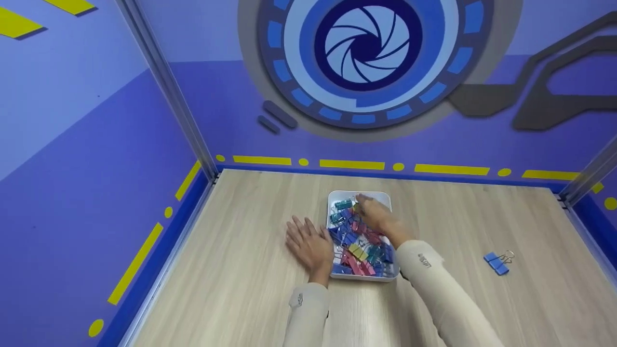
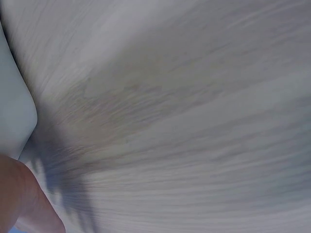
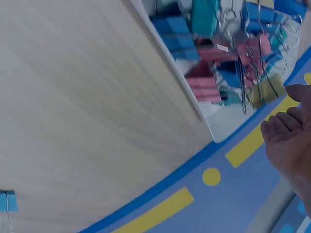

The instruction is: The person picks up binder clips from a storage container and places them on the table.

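Observation:
A white tray (image 1: 383,196) holds many binder clips in blue, teal, pink and yellow. My left hand (image 1: 311,245) lies spread on the table at the tray's left side, its thumb against the rim; in the left wrist view only a bit of this hand (image 2: 29,199) shows beside the tray wall (image 2: 14,102). Over the tray's far right part, my right hand (image 1: 375,214) reaches in with curled fingers. It pinches a yellow binder clip (image 3: 266,91) at its edge by the thumb, in the right wrist view; part of the grip is hidden.
A single blue binder clip (image 1: 497,263) lies on the wooden table (image 1: 448,299) to the right of the tray. Blue and purple panels (image 1: 221,130) with yellow marks wall the table at the back and left. Metal posts (image 1: 168,82) stand at the corners.

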A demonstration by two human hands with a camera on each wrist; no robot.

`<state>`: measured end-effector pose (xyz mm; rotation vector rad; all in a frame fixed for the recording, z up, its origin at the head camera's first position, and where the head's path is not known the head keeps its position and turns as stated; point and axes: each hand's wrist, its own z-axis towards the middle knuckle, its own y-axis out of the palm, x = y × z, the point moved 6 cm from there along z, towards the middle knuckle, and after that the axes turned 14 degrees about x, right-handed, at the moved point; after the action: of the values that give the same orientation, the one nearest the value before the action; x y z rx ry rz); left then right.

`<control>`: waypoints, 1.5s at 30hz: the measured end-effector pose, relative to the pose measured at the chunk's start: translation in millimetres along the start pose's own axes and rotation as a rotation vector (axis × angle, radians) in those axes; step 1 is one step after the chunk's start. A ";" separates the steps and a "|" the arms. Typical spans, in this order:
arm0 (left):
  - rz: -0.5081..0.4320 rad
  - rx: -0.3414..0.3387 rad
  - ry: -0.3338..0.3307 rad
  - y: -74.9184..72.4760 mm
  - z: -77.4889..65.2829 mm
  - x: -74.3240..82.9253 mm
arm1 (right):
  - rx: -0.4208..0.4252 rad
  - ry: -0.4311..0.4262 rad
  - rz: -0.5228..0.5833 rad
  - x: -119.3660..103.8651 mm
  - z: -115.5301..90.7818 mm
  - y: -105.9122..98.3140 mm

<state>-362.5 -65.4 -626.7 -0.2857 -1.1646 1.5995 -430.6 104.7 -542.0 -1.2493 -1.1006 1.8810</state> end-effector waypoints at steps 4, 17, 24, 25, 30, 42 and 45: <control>-0.006 -0.009 0.004 0.9 -2.6 0.9 | 0.016 0.015 -0.023 -0.2 -5.6 12.4; 0.006 -0.028 -0.012 2.1 -0.8 -1.4 | 0.060 0.060 -0.043 6.0 -10.6 16.4; -0.005 -0.019 -0.009 2.1 -2.1 -2.0 | 0.042 -0.020 -0.097 0.4 -15.9 13.6; -0.007 -0.018 -0.007 2.4 -2.1 -2.0 | 0.039 -0.035 -0.104 -0.7 -16.7 13.1; -0.003 -0.016 -0.001 3.0 -2.1 -1.0 | 0.039 -0.093 -0.151 -4.6 -18.5 11.2; -0.010 -0.030 -0.004 1.5 -1.8 -0.1 | 0.079 -0.164 -0.135 -7.9 -15.4 -1.4; -0.005 -0.037 -0.004 1.2 -1.8 -0.3 | 0.088 -0.146 -0.079 -4.4 -15.5 -7.5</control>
<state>-361.9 -64.7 -628.6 -0.3031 -1.1976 1.5761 -414.2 109.2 -536.7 -1.0185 -1.1122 1.9639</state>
